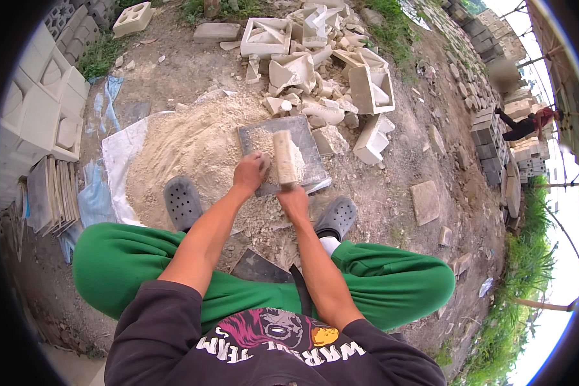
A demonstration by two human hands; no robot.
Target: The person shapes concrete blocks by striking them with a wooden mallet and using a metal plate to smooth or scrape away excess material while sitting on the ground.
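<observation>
My right hand [294,202] is closed round the near end of a pale, dusty, bat-like wooden beater [285,154]. The beater looks slightly blurred above a dark flat slab [310,145]. Crushed pale rubble and powder [258,138] lie on the slab around it. To the left, my left hand [252,172] is at the slab's near-left edge with its fingers curled in. Whatever it may hold is hidden. A broad heap of pale powder [180,145] spreads over a white sheet [116,149] left of the slab.
Broken pale moulded blocks [296,71] are piled beyond the slab. Stacked pale blocks [51,90] and thin boards [51,196] stand at the left. My grey clogs [183,201] flank the work. A dark plate [260,267] lies between my legs. Another person [531,123] is far right near grey blocks.
</observation>
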